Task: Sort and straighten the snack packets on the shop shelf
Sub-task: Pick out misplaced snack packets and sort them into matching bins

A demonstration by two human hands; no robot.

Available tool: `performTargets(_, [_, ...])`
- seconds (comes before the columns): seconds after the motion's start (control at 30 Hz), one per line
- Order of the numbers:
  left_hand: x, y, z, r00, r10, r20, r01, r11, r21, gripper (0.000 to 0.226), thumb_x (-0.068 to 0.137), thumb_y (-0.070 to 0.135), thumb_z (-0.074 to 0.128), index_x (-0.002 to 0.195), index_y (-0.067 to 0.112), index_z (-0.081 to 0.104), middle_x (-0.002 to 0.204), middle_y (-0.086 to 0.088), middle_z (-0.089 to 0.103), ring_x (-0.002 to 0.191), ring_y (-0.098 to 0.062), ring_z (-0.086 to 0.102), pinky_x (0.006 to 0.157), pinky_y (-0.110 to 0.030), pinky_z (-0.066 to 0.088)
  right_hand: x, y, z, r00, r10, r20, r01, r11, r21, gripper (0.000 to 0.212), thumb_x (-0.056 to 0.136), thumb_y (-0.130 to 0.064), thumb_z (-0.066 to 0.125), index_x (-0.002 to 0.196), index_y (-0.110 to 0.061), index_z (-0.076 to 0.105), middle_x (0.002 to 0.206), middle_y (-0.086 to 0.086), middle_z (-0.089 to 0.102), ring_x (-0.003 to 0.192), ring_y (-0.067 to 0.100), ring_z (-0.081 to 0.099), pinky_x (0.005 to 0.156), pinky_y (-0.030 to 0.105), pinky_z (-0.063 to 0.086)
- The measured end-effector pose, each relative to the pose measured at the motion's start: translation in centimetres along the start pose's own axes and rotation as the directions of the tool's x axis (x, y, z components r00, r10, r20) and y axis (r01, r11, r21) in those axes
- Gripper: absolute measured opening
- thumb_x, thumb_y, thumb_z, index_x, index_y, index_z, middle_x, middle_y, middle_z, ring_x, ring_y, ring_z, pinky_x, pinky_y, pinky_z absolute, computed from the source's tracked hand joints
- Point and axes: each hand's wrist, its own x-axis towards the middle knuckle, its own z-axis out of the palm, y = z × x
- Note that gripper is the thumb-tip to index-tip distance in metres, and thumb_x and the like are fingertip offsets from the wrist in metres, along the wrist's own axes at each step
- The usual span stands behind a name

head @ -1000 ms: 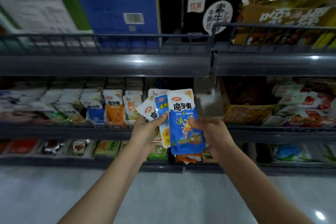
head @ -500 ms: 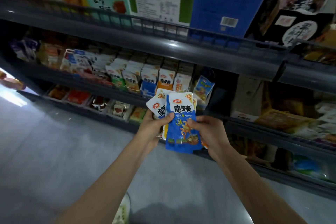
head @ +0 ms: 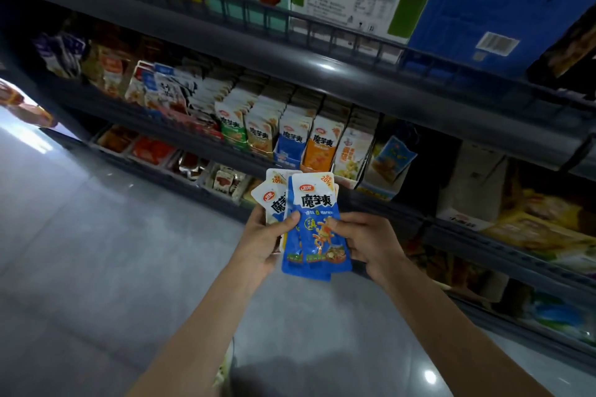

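Observation:
I hold a fanned bunch of snack packets [head: 314, 229] in front of the middle shelf [head: 206, 142]. The front packet is blue with a white top; white and yellow ones show behind it. My left hand [head: 264, 242] grips the bunch from the left, thumb across the blue packet. My right hand [head: 367, 242] holds its right edge, fingers on the front. Behind them, rows of the same kind of packet [head: 290, 135] stand upright on the middle shelf in green, yellow, blue and orange. One blue packet [head: 392, 156] leans crooked at the right end of the rows.
Large cartons, including a blue box [head: 503, 0], stand on the top shelf behind a wire rail. Trays of red packets [head: 151, 150] fill the lower shelf. Yellow bags [head: 541, 229] lie to the right. Grey floor [head: 96, 251] spreads to the left.
My view has swung left and tilted, so the shelves now slant across the frame. Both hands keep the same grip on the packets, and the bunch looks slightly more squared up.

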Motion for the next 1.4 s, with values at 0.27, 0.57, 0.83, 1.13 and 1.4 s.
performTargets(0.27, [3.0,2.3,-3.5,0.984,0.07,-0.161,-0.074,0.997,-0.017,0.037,0.072,-0.011,0.068,0.101,0.008,0.056,0.089,-0.008,0.073,0.066,-0.021,0.072,0.053,-0.038,0.059,4.1,-1.2,3.8,0.999,0.012,-0.05,-0.007,0.995,0.098,0.009,0.076,-0.004,0.074,0.082,-0.006,0.068,0.081,0.014,0.073,0.067,0.025,0.072,0.058,0.035,0.059])
performTargets(0.57, [8.4,3.3,-8.0,0.947,0.231,-0.223,-0.23,0.973,0.031,0.035,0.074,-0.011,0.067,0.097,0.011,0.054,0.083,-0.004,0.072,0.058,-0.016,0.07,0.045,-0.032,0.056,13.8,-4.1,5.2,0.931,-0.285,-0.227,0.308,0.949,0.071,0.027,0.079,-0.002,0.071,0.065,-0.022,0.06,0.069,0.002,0.065,0.068,0.023,0.067,0.049,0.027,0.053])
performTargets(0.83, [15.2,1.7,-11.0,0.892,0.433,-0.13,-0.436,0.9,0.01,0.042,0.074,-0.008,0.067,0.11,0.009,0.054,0.082,-0.002,0.076,0.065,-0.019,0.072,0.048,-0.031,0.055,22.0,-3.2,9.1,0.709,-0.663,-0.243,0.66,0.744,-0.104,0.016,0.082,-0.014,0.071,0.075,-0.019,0.058,0.077,0.003,0.067,0.076,0.022,0.066,0.073,0.045,0.056])
performTargets(1.13, [20.2,0.2,-11.9,0.829,0.559,-0.018,-0.559,0.829,-0.013,0.036,0.072,0.0,0.072,0.101,0.017,0.058,0.08,0.001,0.076,0.068,-0.018,0.072,0.047,-0.031,0.055,25.9,0.8,9.6,0.364,-0.892,-0.268,0.567,0.44,-0.696,0.025,0.077,-0.037,0.073,0.084,-0.013,0.072,0.098,0.004,0.066,0.093,0.023,0.06,0.06,0.028,0.043])
performTargets(1.4, [20.8,-0.8,-12.7,0.775,0.632,0.015,-0.632,0.775,-0.023,0.039,0.07,0.001,0.074,0.101,0.016,0.057,0.087,-0.003,0.075,0.074,-0.022,0.073,0.051,-0.035,0.055,23.4,1.8,9.1,0.216,-0.924,-0.314,0.68,0.374,-0.631,0.036,0.08,-0.033,0.07,0.111,-0.018,0.06,0.11,0.004,0.059,0.097,0.021,0.058,0.073,0.031,0.047])
